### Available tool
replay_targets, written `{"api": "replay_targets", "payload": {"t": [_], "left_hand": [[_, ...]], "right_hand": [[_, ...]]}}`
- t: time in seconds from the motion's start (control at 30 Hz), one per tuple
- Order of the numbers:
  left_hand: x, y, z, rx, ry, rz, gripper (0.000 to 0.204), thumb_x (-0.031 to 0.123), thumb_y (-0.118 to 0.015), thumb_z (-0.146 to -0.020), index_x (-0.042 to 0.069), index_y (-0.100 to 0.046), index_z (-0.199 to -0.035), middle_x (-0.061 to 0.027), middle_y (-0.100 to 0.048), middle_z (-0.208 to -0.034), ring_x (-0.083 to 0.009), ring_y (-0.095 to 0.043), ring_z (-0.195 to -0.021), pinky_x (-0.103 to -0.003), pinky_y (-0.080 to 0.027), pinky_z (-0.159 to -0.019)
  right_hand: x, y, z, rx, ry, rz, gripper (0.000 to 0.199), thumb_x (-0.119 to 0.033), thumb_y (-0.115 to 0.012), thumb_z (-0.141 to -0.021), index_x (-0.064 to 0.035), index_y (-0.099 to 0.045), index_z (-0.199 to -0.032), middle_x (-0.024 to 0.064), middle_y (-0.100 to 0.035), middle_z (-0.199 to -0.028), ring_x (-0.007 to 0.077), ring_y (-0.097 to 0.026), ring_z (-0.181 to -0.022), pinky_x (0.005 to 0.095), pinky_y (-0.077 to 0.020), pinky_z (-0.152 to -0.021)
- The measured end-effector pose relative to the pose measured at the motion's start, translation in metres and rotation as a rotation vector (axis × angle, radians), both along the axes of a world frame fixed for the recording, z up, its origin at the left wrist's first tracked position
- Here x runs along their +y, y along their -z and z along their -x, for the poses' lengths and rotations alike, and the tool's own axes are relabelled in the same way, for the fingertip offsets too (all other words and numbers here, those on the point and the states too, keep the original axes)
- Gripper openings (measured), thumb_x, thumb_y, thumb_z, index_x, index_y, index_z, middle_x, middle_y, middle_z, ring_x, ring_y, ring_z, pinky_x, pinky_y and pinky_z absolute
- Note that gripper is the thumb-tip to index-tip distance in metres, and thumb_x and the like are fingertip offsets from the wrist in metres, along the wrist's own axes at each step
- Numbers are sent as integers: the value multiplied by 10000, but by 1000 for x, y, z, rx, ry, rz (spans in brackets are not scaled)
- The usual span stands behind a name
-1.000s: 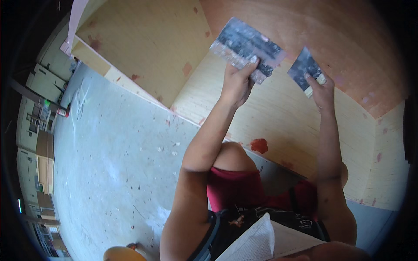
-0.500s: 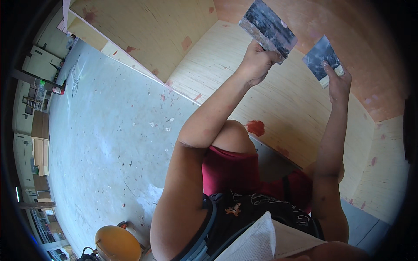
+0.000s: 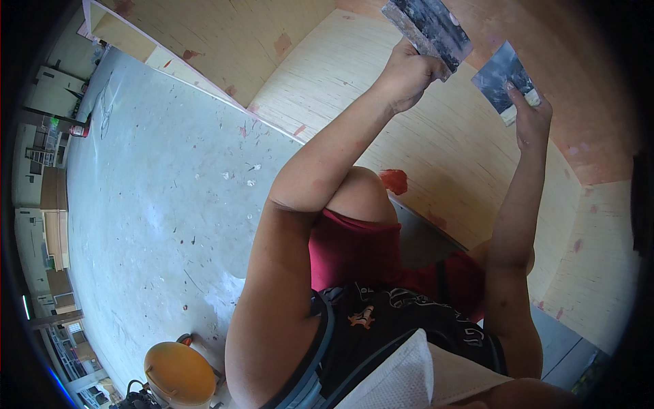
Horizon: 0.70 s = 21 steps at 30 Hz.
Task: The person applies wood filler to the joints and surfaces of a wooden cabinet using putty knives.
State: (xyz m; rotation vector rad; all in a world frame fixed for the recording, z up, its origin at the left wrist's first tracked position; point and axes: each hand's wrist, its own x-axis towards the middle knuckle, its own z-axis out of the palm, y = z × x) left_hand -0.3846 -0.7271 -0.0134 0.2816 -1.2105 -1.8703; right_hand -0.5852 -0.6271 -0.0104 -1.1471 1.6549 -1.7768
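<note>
My left hand (image 3: 411,76) is closed round the lower edge of a wide scraper (image 3: 430,33), its dark blade smeared with greyish-pink filler. To its right, my right hand (image 3: 533,121) grips a second scraper (image 3: 503,76), a dark flat blade with a pale edge near the fingers. My right thumb lies on the blade's face. The two blades are close but apart, both held up over the pale plywood panel (image 3: 334,65). Fingers behind each tool are partly hidden.
Plywood walls with reddish filler patches (image 3: 394,181) surround the panel, including a reddish-brown wall (image 3: 579,102) at the far right. Speckled grey concrete floor (image 3: 157,204) spreads to the left. A round orange-yellow object (image 3: 178,373) stands at the lower left. My bent knee (image 3: 364,194) is close to the panel.
The left scraper has moved a little to the right, nearer the right one. The whole view has shifted slightly, so surroundings sit higher and further left. Both hands keep their hold.
</note>
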Motion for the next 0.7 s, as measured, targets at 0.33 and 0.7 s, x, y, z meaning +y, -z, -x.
{"api": "replay_targets", "payload": {"t": [0.33, 0.7], "left_hand": [[-2, -2, 4, 81, -18, -150, 270, -43, -417, -813, -49, -468, -1078, -152, -574, -986, -253, -593, -886, -349, -514, -800], [-2, -5, 6, 181, -3, -283, 218, 8, -460, -822, -39, -510, -1029, -118, -604, -972, -209, -615, -848, -325, -534, -706]], "right_hand": [[-3, 5, 0, -159, -71, 96, 279, 51, -618, -766, 50, -574, -1041, 91, -618, -984, 158, -596, -871, 270, -467, -793], [-6, 7, -8, -587, -315, 118, 277, 34, -604, -738, 26, -572, -1013, 95, -628, -927, 194, -620, -832, 315, -512, -744]]}}
